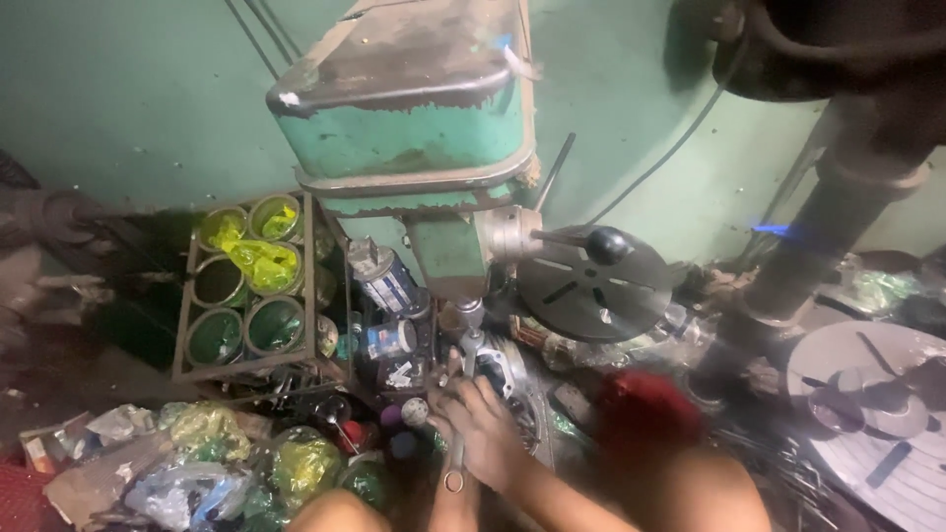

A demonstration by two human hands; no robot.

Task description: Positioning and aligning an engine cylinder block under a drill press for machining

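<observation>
Down at the green drill press [414, 128], paint chipped and dusty on top, standing against a pale green wall [128, 89] with dark cables running across it. The right hand [488, 429] sits just below the drill's chuck [470, 317], fingers curled around a wrench [456, 463] whose ring end pokes out below the palm. The left hand [448, 493] is mostly hidden underneath the right one; it seems to be touching the same wrench, but whether it grips it I cannot tell. The bench is crowded: a metal rack [187, 296] of green-lined tins with yellow plastic bags stuffed in them stands left of the drill, spray cans [386, 281] lean beside the column, and crumpled plastic bags [217, 463] pile up at the near left. A round slotted metal table [596, 286] hangs right of the chuck behind a black-knobbed lever [603, 244]. Far right, a second thick column [818, 236] rises from another slotted disc [887, 414]
</observation>
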